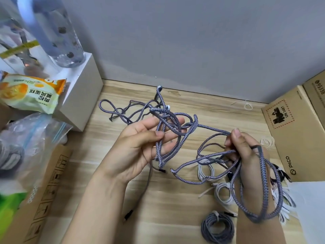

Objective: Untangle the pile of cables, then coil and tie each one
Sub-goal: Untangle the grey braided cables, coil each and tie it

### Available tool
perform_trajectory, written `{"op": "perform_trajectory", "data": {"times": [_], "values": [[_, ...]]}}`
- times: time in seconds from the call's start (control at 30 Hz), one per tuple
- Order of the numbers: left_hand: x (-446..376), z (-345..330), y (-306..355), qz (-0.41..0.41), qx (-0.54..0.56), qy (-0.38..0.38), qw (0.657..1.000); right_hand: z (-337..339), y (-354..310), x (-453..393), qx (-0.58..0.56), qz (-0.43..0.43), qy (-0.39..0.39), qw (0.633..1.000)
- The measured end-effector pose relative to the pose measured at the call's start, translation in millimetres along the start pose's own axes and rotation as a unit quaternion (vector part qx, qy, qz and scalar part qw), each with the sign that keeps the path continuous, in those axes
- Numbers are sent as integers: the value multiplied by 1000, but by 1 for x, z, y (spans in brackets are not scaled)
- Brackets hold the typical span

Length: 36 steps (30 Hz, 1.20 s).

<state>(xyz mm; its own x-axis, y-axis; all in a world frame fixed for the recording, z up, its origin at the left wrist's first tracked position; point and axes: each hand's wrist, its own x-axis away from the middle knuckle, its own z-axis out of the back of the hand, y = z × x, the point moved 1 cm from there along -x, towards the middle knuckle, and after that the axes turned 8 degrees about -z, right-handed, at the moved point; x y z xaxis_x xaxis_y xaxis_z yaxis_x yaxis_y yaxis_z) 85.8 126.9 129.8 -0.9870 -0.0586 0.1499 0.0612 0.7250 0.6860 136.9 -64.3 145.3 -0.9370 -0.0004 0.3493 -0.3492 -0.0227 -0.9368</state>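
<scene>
We see a wooden bench (175, 199) against a grey wall (193, 41), cardboard boxes (288, 138) at right. Mid-frame, our left hand (135, 147) and right hand (246, 155) each grip the tangled braided cables (177, 131); a tied grey coil (218, 228) lies lower right.

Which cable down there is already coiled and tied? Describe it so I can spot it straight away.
Start at the wooden tabletop and go to its near edge, just left of the right hand's wrist. The grey coiled cable lies flat there, bound with a pale tie. The neighbouring coils are white, and the braided cable is still loose.

Boxes (288, 138) flank bare tabletop (211, 106) beyond tangle (168, 127).
</scene>
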Motion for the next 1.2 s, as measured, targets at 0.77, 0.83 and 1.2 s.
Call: {"op": "perform_trajectory", "data": {"times": [0.77,0.83,1.2], "values": [[-14,-10,-9,-76,-143,171,972,1,6,-4,53,-16,-20,998],[-15,-13,-9,-84,-164,184,965,1,8,-4,69,-16,-21,997],[-14,-2,-8,-33,-127,158,979,-8,27,-10,228,4,-132,965]]}}
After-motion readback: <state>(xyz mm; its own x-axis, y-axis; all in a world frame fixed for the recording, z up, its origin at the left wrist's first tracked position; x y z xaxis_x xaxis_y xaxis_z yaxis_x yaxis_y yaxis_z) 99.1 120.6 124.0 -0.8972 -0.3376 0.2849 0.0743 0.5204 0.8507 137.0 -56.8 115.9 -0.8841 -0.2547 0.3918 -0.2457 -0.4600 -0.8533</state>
